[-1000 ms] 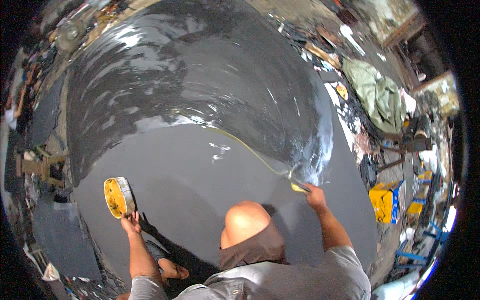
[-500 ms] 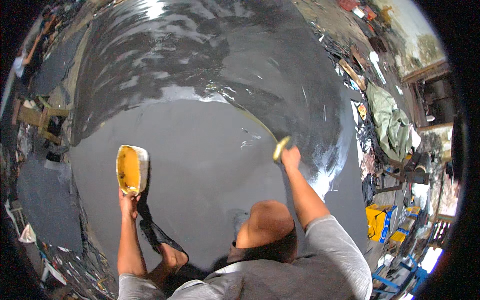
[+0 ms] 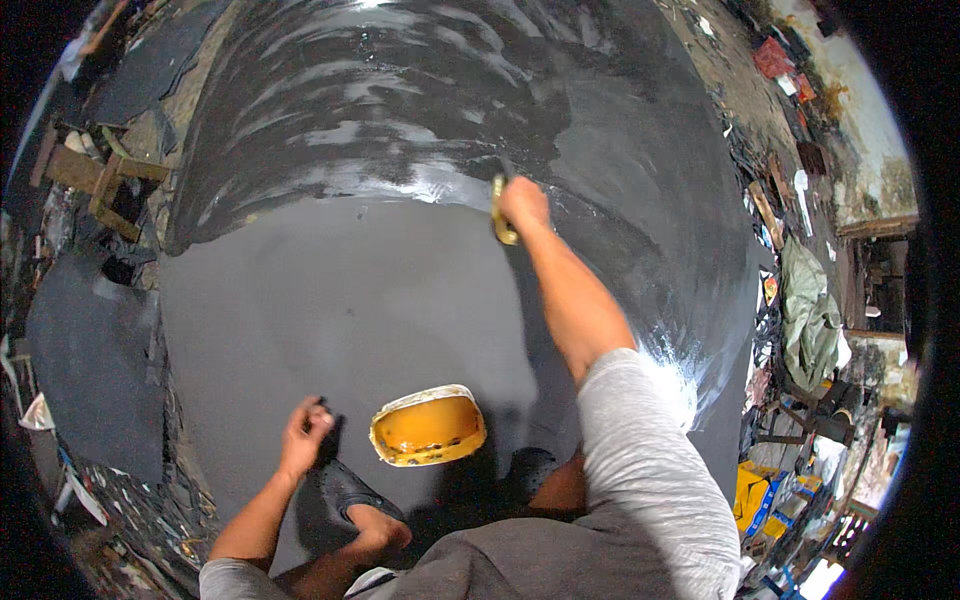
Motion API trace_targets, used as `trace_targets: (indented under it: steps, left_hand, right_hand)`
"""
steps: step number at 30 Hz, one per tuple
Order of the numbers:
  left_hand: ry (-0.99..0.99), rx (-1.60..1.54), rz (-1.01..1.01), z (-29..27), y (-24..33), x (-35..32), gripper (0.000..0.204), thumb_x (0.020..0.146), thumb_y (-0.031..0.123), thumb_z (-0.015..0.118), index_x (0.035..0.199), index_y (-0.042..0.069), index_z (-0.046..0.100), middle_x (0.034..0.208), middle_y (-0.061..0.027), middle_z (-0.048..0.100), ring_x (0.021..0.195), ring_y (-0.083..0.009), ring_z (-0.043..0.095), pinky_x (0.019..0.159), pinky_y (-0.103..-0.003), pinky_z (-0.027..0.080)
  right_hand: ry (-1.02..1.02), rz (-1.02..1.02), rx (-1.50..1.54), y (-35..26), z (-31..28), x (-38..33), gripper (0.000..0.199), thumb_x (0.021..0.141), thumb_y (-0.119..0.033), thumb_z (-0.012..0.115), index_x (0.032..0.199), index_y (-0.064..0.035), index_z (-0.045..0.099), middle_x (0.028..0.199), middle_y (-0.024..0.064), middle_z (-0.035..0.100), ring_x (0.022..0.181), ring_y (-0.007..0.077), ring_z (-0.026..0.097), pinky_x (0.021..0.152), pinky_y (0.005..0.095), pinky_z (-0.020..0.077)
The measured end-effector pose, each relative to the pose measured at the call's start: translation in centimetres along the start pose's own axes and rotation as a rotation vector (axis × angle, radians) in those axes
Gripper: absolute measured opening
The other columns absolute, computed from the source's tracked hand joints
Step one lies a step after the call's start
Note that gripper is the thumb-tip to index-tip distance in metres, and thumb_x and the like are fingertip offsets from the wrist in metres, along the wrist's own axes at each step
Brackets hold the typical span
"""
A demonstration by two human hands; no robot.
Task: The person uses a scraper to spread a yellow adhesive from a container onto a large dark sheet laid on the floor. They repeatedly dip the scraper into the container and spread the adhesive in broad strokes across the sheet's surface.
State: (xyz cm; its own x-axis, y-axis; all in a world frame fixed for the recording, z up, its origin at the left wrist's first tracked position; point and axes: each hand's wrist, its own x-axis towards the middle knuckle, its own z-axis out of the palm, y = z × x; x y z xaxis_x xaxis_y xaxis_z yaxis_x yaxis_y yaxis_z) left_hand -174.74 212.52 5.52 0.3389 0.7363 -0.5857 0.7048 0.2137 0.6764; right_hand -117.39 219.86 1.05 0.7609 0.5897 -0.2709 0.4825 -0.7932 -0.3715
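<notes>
My right hand [image 3: 524, 205] is wrapped round a short, flat yellowish tool [image 3: 503, 212], held on edge where wet and matte areas meet. Whether it is a brush or a scraper I cannot tell. Beneath lies a large dark grey sheet [image 3: 330, 300], matte on the near side and streaked glossy black beyond. A white-rimmed tub [image 3: 428, 425], coated yellow inside with dark specks, rests on the sheet before me. To its left and apart from it, my left hand [image 3: 303, 436] hovers with fingers curled; a small dark spot shows at the fingertips, too unclear to name.
My shoe [image 3: 350, 487] is on the sheet beside the tub. A wooden stool-like frame [image 3: 110, 180] and dark sheet pieces [image 3: 95, 360] lie left. Along the right are scraps, a green cloth [image 3: 808, 312] and a yellow-and-blue box [image 3: 757, 495].
My left hand has let go of the tub, which now stands nearer the middle of the view. My right arm has reached farther out and left with the tool.
</notes>
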Motion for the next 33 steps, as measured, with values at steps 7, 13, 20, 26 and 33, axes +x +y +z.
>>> trace_targets:
  steps: [7,13,20,26,33]
  left_hand:
    - [0.025,0.557,0.074,-13.4,-3.9,2.6,0.079,0.083,0.031,0.077,0.147,0.004,0.038,0.140,-0.0240,0.048,0.131,-0.0407,0.045,0.111,-0.048,0.036]
    - [0.271,0.580,0.073,-19.2,-11.8,0.0,0.088,0.082,0.035,0.077,0.151,0.005,0.031,0.151,-0.0248,0.037,0.140,-0.0445,0.033,0.116,-0.048,0.028]
    - [0.385,0.817,-0.140,-12.9,-20.3,1.4,0.080,0.099,0.054,0.042,0.159,0.012,0.012,0.166,-0.0191,0.000,0.153,-0.0374,-0.003,0.115,-0.066,-0.004]
    - [0.403,0.861,-0.147,-13.5,-20.6,1.2,0.088,0.093,0.059,0.052,0.158,0.011,0.017,0.165,-0.0182,0.004,0.153,-0.0353,-0.001,0.118,-0.063,-0.005]
    - [0.410,0.672,-0.096,-14.3,-20.6,0.6,0.083,0.090,0.063,0.052,0.153,0.012,0.033,0.161,-0.0215,0.021,0.151,-0.0394,0.013,0.116,-0.069,-0.001]
  right_hand:
    - [-0.083,-0.468,-0.237,-14.0,6.1,-9.2,0.022,0.081,-0.014,0.059,0.096,-0.0090,0.075,0.096,0.0184,0.073,0.092,0.0363,0.071,0.082,0.0479,0.0550]
    - [0.370,0.152,0.034,-1.4,-1.9,-12.8,0.035,0.085,-0.015,0.059,0.118,-0.0052,0.065,0.108,0.0235,0.068,0.101,0.0396,0.067,0.087,0.0500,0.0522]
    - [0.141,0.211,0.012,-5.9,4.9,-5.6,0.043,0.077,-0.024,0.062,0.105,0.0082,0.067,0.112,0.0323,0.066,0.112,0.0450,0.062,0.096,0.0477,0.0488]
    - [0.011,-0.171,-0.112,-25.2,13.1,-5.1,0.039,0.080,-0.029,0.068,0.104,0.0020,0.068,0.106,0.0284,0.068,0.105,0.0431,0.065,0.092,0.0487,0.0509]
    - [-0.134,-0.339,-0.039,-47.1,25.7,-14.3,0.034,0.082,-0.025,0.066,0.105,0.0002,0.066,0.105,0.0264,0.069,0.100,0.0427,0.067,0.088,0.0491,0.0535]
